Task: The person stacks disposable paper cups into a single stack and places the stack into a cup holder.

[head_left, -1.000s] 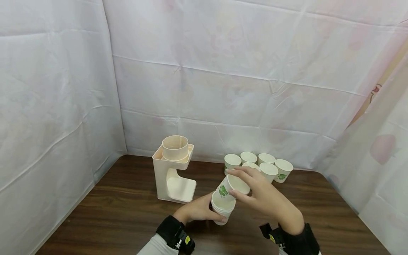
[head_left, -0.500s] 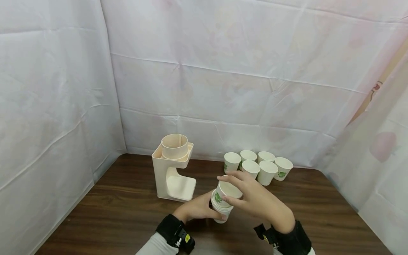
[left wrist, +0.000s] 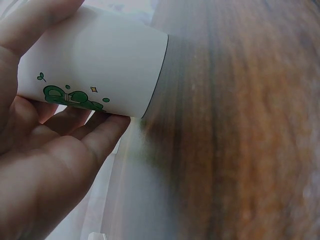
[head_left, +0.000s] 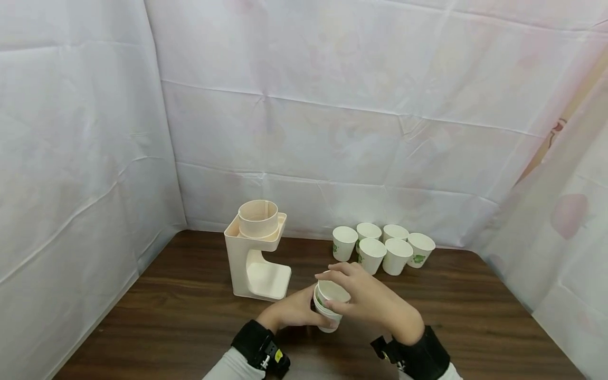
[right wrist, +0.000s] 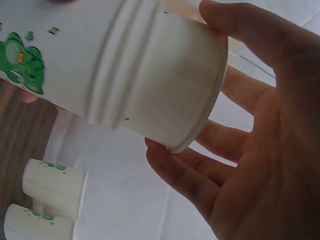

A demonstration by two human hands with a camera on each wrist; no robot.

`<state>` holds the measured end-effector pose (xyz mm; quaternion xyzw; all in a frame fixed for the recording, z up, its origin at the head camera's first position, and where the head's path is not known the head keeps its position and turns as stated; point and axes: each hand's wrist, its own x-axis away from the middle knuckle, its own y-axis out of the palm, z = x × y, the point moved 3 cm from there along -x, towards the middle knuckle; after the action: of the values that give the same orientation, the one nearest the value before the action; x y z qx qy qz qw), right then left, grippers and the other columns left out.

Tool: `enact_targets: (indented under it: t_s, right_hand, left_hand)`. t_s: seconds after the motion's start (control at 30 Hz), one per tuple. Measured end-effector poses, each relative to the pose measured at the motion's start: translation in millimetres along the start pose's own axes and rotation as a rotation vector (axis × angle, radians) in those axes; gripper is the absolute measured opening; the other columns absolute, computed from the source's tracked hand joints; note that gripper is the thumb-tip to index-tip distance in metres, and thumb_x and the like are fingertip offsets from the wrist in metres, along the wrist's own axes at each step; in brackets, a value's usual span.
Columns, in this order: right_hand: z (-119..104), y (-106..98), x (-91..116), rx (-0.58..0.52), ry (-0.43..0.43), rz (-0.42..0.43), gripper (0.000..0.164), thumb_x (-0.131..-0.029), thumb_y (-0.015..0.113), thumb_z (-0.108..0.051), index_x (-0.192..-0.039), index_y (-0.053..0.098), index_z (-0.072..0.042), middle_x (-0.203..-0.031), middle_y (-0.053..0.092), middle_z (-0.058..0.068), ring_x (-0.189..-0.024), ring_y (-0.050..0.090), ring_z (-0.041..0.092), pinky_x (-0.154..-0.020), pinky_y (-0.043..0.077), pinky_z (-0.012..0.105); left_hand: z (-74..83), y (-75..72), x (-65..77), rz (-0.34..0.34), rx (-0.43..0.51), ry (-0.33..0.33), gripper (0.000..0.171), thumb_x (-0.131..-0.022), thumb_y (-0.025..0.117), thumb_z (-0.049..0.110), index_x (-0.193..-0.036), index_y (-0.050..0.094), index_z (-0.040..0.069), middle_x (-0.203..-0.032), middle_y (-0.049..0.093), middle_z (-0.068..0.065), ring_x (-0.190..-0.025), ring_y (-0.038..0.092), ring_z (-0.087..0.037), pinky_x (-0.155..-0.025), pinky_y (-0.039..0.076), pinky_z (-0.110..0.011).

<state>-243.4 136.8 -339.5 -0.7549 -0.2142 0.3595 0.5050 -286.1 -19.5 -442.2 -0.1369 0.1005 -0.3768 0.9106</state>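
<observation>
My left hand grips a short stack of nested white paper cups near the front middle of the table. In the left wrist view, thumb and fingers wrap the printed lower cup, which has green drawings on its side. From above, my right hand holds the top paper cup at its rim, thumb on one side and fingers on the other. The right wrist view shows this top cup partly sunk into the stack, with several rims close together below it.
Several more white paper cups stand upright in a cluster behind my right hand. To the left is a cream plastic stand with a round tube on top and a flat foot. White cloth hangs behind the dark wooden table.
My right hand has moved left and down, bringing the top paper cup from tilted above the stack to partly inside it. The left hand has kept its hold in place.
</observation>
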Motion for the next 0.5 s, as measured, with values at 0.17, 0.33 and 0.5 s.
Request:
enact_targets:
  t_s: [0.17,0.33,0.5]
  right_hand:
    - [4,10,-2,-0.027,0.035,-0.077,0.043,-0.088,0.063,-0.038,-0.128,0.054,-0.028,-0.130,0.051,0.004,-0.118,0.042,0.020,-0.087,0.048,0.043]
    - [6,17,-1,-0.040,0.054,-0.125,0.042,-0.089,0.061,-0.040,-0.128,0.054,-0.028,-0.130,0.050,0.005,-0.116,0.042,0.020,-0.087,0.047,0.044]
    - [7,19,-1,-0.038,0.048,-0.115,0.042,-0.088,0.063,-0.039,-0.127,0.054,-0.027,-0.125,0.051,0.001,-0.112,0.043,0.017,-0.087,0.047,0.042]
  left_hand:
    - [-1.0,0.0,-0.6,-0.036,0.025,0.013,0.060,-0.079,0.074,0.028,-0.131,0.043,0.022,-0.119,0.058,0.004,-0.104,0.056,-0.014,-0.089,0.045,-0.033]
    - [-2.2,0.4,0.2,-0.058,0.026,0.022,0.055,-0.080,0.073,0.028,-0.129,0.046,0.024,-0.119,0.060,0.004,-0.104,0.056,-0.014,-0.091,0.044,-0.034]
    - [-3.0,0.7,1.1,-0.049,0.018,0.015,0.056,-0.079,0.073,0.029,-0.128,0.045,0.028,-0.119,0.059,0.004,-0.104,0.055,-0.013,-0.091,0.044,-0.035]
